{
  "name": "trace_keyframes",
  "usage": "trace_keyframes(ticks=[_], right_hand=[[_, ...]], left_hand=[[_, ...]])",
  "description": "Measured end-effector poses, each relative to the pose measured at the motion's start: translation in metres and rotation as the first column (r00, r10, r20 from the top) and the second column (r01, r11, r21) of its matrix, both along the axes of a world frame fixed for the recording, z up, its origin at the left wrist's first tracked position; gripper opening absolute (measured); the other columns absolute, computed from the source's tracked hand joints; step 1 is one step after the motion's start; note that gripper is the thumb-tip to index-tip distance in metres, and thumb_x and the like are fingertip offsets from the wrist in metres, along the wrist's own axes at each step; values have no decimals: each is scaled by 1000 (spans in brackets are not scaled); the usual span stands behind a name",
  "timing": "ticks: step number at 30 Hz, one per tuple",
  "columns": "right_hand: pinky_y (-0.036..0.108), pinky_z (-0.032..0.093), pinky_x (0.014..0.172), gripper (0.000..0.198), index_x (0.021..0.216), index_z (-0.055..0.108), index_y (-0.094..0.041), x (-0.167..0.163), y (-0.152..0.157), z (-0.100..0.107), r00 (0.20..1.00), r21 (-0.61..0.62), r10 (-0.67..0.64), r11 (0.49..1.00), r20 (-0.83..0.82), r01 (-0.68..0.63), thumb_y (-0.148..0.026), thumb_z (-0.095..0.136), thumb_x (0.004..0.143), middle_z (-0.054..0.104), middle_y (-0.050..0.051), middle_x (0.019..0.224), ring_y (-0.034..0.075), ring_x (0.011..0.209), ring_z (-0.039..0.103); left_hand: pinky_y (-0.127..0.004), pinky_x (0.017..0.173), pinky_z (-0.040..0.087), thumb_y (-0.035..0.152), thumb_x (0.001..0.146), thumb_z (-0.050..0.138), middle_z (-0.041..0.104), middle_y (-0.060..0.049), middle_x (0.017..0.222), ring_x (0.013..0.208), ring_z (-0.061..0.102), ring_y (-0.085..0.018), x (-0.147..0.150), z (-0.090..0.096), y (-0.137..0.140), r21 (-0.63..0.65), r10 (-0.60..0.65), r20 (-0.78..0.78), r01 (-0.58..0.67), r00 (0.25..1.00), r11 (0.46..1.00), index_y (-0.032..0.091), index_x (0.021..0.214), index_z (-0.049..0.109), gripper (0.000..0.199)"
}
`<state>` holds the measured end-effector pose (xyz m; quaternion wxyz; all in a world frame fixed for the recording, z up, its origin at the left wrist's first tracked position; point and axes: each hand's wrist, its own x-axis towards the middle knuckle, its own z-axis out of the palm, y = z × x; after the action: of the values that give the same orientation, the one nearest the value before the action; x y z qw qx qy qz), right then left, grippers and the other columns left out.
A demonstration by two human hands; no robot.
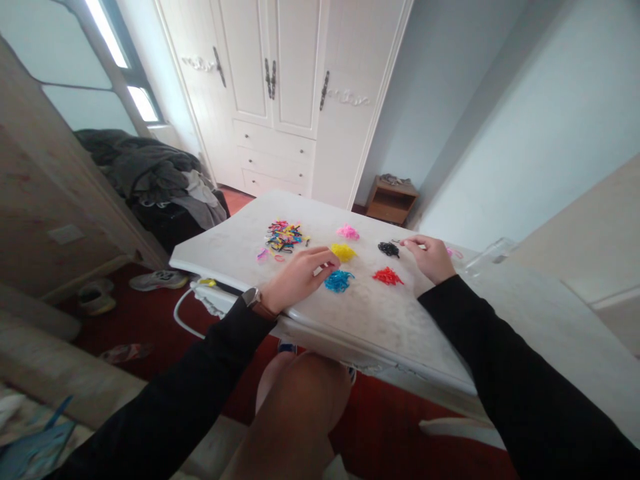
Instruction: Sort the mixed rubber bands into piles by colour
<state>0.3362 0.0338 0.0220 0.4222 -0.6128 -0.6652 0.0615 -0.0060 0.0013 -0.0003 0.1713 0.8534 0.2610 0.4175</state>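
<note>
Small rubber bands lie in heaps on the white table (400, 313). My left hand (303, 275) is closed, thumb and fingertips together, just above the blue heap (339, 281) and beside the yellow heap (343, 252); whatever it holds is too small to make out. To the right, my right hand (430, 257) pinches at a small black rubber band (395, 241), near the black heap (389, 249). Closer to me sits a red heap (387, 276), and farther back a pink heap (348, 232). A mixed-colour pile (285, 237) lies left of them.
A clear plastic container (493, 257) stands on the table at the right, with pink bands (454, 253) near it. Beyond the table are a white wardrobe (280, 87) and a small wooden cabinet (391, 201). Clothes (150, 170) are heaped at the left.
</note>
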Motion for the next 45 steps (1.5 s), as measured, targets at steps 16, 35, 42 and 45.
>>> trace_keyframes(ticks=[16,35,42,45], right_hand=[[41,56,89,24,80,79,-19,5,6,-11,997,-25,24,999,69,-22,-37,64,83,82,9,91,27,90,73],[39,53,82,24,72,73,-22,-1,3,-12,999,6,-1,1000,32,1,-42,63,80,78,7,82,25,84,69],[38,53,81,25,75,77,-22,-6,3,-12,999,0,37,999,-7,-37,-40,62,82,79,7,85,25,85,70],[38,52,79,25,75,77,-22,-7,2,-13,999,-24,32,999,-3,-32,-41,64,82,79,7,85,26,86,70]], left_hand=[[-26,80,51,20,103,54,73,-5,97,85,67,-15,-1,-1,2,-13,-1,-13,0,1000,1000,19,95,70,18],[-25,72,51,4,77,72,73,-2,77,76,70,-16,64,23,133,-205,200,121,-173,972,963,14,83,68,13],[-27,71,47,7,79,76,75,-4,80,75,67,-16,71,6,138,-150,235,60,-224,970,963,15,83,71,10],[-26,73,50,4,80,73,77,-5,87,77,67,-15,72,4,139,-181,189,57,-176,980,968,14,87,72,13]])
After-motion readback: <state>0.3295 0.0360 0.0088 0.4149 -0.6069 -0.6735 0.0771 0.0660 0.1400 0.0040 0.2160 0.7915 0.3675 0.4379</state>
